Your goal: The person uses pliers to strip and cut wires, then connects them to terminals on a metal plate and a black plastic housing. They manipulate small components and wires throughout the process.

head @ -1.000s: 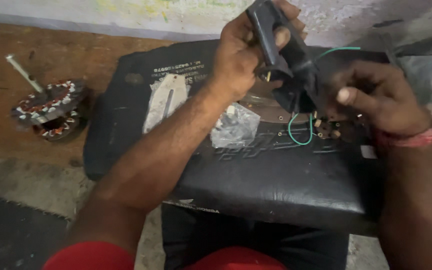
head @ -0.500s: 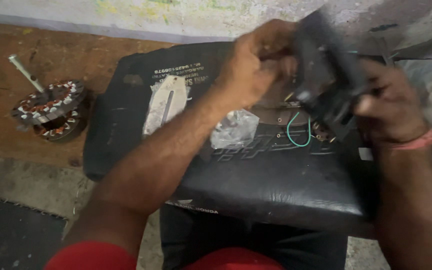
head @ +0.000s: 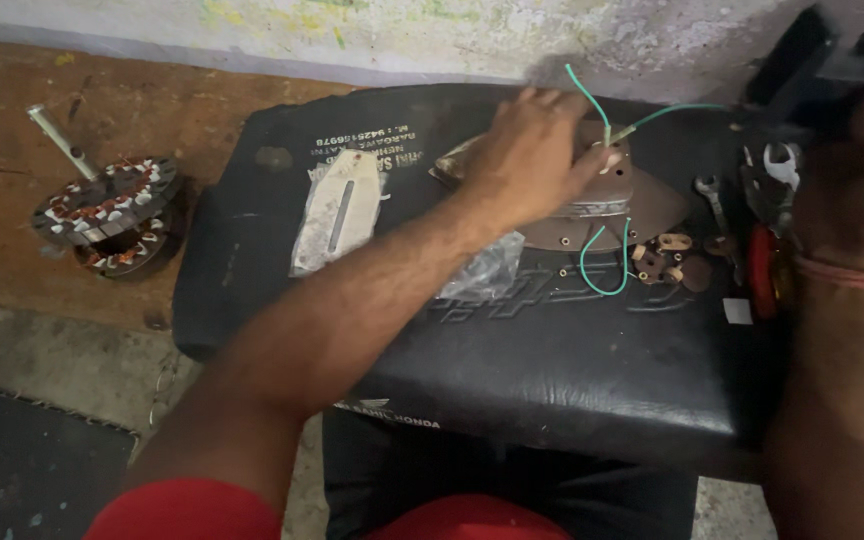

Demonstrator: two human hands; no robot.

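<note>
- Iron soleplate [head: 642,205] sits on black seat cushion [head: 552,360], approx 1 o'clock from centre, cover off, green wire [head: 602,270] loose.
- L hand [head: 537,155] rests on plate; grip half-curled near wire end, clamping nothing I can make out.
- R hand [head: 857,190] at 3 o'clock, dark, cut off; grip can't tell.
- Small brown parts [head: 667,258] lie unfitted; reassembly seems mostly left.

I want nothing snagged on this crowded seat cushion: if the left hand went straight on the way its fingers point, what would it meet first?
The left hand points right, fingertips already at the green wire over the brown metal plate. That wire would likely come first, then the pliers; depth is unclear.
</note>
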